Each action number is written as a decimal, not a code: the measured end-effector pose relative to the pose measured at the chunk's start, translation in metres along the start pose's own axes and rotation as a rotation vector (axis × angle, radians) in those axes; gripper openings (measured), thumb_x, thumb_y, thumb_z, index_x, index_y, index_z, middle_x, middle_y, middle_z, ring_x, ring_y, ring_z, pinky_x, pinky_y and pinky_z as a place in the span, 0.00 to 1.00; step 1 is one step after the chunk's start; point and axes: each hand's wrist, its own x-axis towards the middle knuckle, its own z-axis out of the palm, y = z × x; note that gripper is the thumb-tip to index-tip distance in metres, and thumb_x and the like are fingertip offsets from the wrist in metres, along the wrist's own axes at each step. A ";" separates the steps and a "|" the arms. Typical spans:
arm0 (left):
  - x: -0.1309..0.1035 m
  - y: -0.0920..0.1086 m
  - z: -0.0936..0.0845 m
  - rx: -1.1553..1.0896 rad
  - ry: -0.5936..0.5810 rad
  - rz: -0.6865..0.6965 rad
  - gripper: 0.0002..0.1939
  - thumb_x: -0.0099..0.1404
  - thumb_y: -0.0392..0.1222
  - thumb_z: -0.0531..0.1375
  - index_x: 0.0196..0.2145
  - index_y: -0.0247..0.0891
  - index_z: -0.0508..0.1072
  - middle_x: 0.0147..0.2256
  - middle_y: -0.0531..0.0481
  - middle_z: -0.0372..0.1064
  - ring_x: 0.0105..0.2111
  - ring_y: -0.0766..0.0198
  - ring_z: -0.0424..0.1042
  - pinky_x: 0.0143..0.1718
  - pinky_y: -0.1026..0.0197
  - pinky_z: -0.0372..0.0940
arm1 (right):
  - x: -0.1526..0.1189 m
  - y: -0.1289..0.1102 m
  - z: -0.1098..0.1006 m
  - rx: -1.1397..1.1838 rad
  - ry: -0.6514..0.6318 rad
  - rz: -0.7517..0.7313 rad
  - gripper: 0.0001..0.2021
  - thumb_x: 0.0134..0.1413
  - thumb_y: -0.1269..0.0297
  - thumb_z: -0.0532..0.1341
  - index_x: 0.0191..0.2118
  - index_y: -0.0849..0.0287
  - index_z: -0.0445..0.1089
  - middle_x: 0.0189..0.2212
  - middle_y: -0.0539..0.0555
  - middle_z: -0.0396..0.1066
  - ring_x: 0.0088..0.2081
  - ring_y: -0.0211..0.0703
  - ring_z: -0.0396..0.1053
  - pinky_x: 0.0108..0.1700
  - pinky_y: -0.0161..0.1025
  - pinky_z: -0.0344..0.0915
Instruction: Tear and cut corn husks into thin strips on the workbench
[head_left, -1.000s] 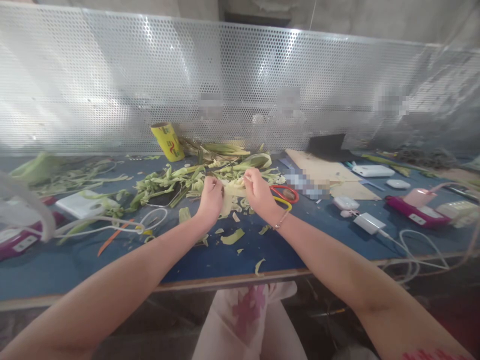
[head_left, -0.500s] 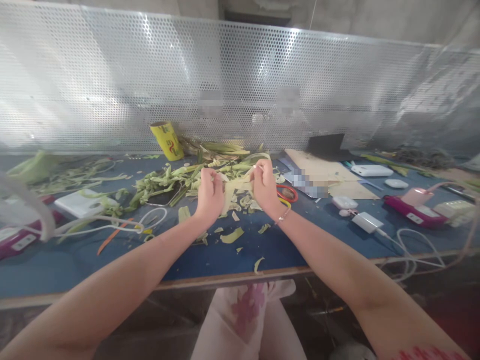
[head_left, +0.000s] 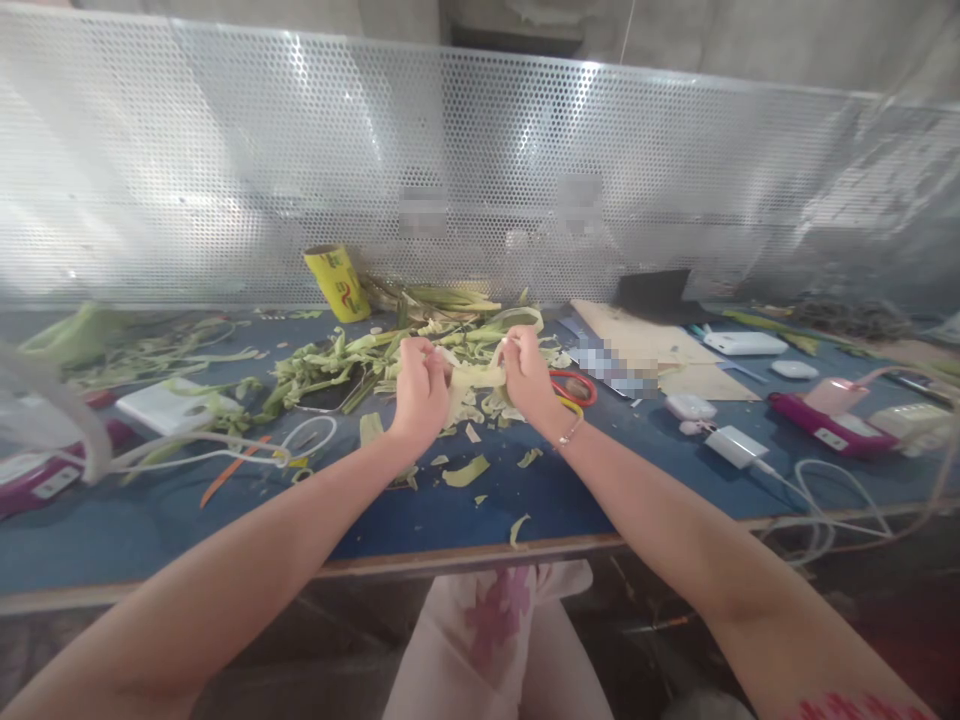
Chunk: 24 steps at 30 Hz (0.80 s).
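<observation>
A pale yellow-green strip [head_left: 478, 377] of plant material stretches between my two hands. My left hand [head_left: 421, 388] pinches its left end with bent fingers. At its right end my right hand [head_left: 526, 372] is closed on it, thumb and fingers together. Behind and to the left of the hands lies a heap of green stalks [head_left: 330, 365]. Small peeled scraps [head_left: 466, 471] are scattered on the blue table [head_left: 480, 520] below the hands.
A yellow roll [head_left: 339, 284] leans by the perforated metal screen [head_left: 480, 150]. Red and yellow rings [head_left: 576, 388] lie right of my right hand. Farther right are brown cardboard [head_left: 637, 335], chargers [head_left: 736, 447] and white cables; a white box [head_left: 176, 405] and an orange strip [head_left: 232, 472] lie left.
The strip between my hands now looks narrower and more bunched. My right hand has lowered slightly, while my left hand has hardly moved.
</observation>
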 end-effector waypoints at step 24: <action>0.005 -0.007 0.001 -0.093 -0.018 -0.134 0.07 0.59 0.42 0.57 0.34 0.42 0.60 0.16 0.60 0.53 0.16 0.70 0.52 0.24 0.62 0.47 | 0.006 0.000 0.002 0.172 0.241 0.146 0.08 0.62 0.57 0.43 0.36 0.54 0.51 0.20 0.44 0.56 0.21 0.33 0.54 0.24 0.33 0.54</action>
